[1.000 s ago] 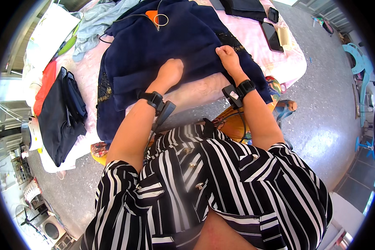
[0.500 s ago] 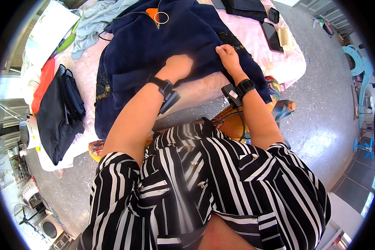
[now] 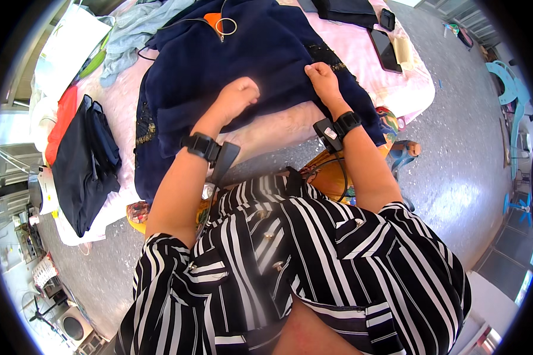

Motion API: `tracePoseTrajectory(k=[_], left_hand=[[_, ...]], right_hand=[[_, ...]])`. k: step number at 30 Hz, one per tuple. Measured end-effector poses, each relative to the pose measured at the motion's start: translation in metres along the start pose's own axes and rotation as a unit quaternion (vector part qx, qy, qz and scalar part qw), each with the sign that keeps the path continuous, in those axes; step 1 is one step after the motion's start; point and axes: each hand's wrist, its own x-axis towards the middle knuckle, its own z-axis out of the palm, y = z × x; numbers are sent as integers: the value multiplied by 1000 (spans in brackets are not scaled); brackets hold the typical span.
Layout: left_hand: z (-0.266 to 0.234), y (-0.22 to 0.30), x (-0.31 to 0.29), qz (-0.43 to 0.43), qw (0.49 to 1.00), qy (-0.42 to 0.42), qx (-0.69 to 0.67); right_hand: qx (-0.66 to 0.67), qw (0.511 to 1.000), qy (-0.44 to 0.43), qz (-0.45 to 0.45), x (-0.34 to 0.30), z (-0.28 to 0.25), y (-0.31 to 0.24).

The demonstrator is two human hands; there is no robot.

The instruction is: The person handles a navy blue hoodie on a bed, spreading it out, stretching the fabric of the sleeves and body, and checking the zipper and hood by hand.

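A dark navy garment (image 3: 219, 65) with black-and-gold patterned trim is spread across the near edge of the bed. My right hand (image 3: 324, 81) is closed at the garment's right side, pinching its fabric between thumb and fingers. Over the middle of the cloth is my left hand (image 3: 238, 96), its fingers curled together; whatever they hold, if anything, is too small or hidden to name. A metal ring pull (image 3: 227, 25) and an orange piece (image 3: 213, 22) lie near the garment's top.
Pink bedding (image 3: 419, 89) covers the bed. Folded black clothing (image 3: 80, 171) and a red cloth (image 3: 61, 127) lie at left, beside a grey cloth (image 3: 124, 47). At upper right are a phone (image 3: 386, 50), a small black case (image 3: 388, 19) and more black cloth (image 3: 346, 10).
My left hand has drawn back to the left across the garment, and its wrist has turned. My right hand stays almost where it was, still pinching the fabric.
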Motion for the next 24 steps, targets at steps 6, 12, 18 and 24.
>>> tracePoseTrajectory(k=[6,12,18,24], left_hand=[[14,28,-12,17,972,-91,215],[9,-13,12,102,954,170,224],[21,-33,16,141,876,143,438],[19,-32,26,124,852,89,500]], right_hand=[[-14,1000,10,-4,2,-1,5],[-14,1000,12,1,-3,1,-6],[-25,999,20,-31,-2,2,-2],[-19,1000,8,-5,-3,2,-5]])
